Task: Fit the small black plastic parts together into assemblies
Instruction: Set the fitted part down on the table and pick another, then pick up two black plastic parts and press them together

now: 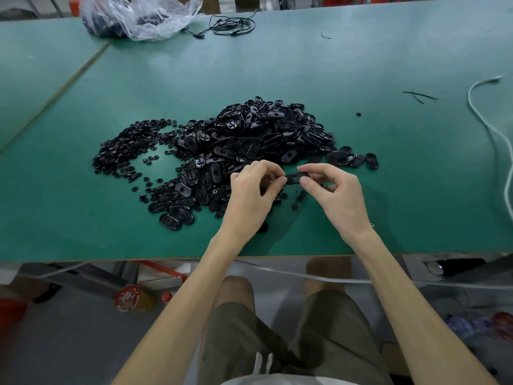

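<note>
Nearest the camera: the person's olive shorts (319, 329), with both bare forearms reaching forward over the near edge of the green table (388, 65).

Right hand (337, 190): raised just above the table surface, near the front edge. Thumb and forefinger pinch the right end of one oval black part (293, 179); the remaining fingers are loosely curled behind.

Oval black part: held between the two hands and clear of the table. Its long axis runs left to right, roughly parallel to the near table edge. The broad face with the central opening is turned up toward the camera. The free left end points at the left hand.

Left hand (251, 191): fingers curled inward, fingertips meeting at the left end of the held part. Whether it pinches a small piece of its own or the part's end cannot be told; the fingers hide it.

Stock on the table: a heap of oval parts (263, 129) lies just beyond the hands, some face up and some face down, at mixed headings. A spread of small round parts (125, 145) adjoins it on the left. A few loose small pieces (295, 206) lie beneath the hands.

Other items: a clear plastic bag (138, 15) at the far left edge, a coiled black cable (233, 25) beside it, and a white cable (483, 118) along the right side.
</note>
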`<state>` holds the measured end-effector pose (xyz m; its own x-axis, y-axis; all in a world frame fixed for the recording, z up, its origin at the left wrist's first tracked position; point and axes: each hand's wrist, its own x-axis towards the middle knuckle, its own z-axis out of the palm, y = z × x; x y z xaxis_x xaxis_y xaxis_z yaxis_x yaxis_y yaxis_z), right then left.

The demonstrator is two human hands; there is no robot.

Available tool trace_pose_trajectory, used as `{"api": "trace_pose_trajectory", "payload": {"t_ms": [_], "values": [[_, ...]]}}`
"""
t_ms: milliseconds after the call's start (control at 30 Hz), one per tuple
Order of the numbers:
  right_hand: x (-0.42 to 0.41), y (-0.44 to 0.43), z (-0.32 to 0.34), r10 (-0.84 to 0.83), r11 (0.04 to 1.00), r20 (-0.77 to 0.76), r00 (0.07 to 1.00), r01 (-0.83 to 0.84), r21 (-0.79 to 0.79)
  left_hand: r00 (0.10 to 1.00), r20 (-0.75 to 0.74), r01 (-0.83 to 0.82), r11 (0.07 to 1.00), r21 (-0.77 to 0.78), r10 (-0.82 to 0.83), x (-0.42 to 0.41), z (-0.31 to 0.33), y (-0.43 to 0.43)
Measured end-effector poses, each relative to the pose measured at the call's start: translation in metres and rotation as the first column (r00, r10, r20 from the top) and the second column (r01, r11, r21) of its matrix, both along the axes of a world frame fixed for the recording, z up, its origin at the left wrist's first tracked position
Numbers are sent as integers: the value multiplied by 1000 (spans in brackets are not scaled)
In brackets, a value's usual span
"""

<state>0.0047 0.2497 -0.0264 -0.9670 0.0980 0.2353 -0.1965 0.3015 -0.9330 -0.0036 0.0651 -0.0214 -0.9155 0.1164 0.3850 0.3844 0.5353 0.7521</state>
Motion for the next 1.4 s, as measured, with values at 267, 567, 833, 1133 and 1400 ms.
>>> {"api": "trace_pose_trajectory", "payload": {"t_ms": [267, 567, 833, 1133, 1400], "values": [[1, -1, 1, 19, 1000, -9, 1000, -19, -4, 1000, -10, -2, 996, 85, 3, -1, 0, -3], [1, -1, 2, -1, 1000, 30, 1000, 1, 0, 999, 46, 13, 990, 139, -20, 0, 4, -3], [1, -3, 3, 0, 1000, 67, 998, 1, -9, 998, 65, 6, 982, 187, -18, 0, 3, -5], [1, -2, 3, 5, 1000, 78, 997, -4, -11, 993, 113, 4, 971, 240, -32, -2, 2, -5], [2, -3, 2, 40, 999, 57, 998, -42, 34, 996, 86, 13, 979, 202, -31, -2, 2, -4]]}}
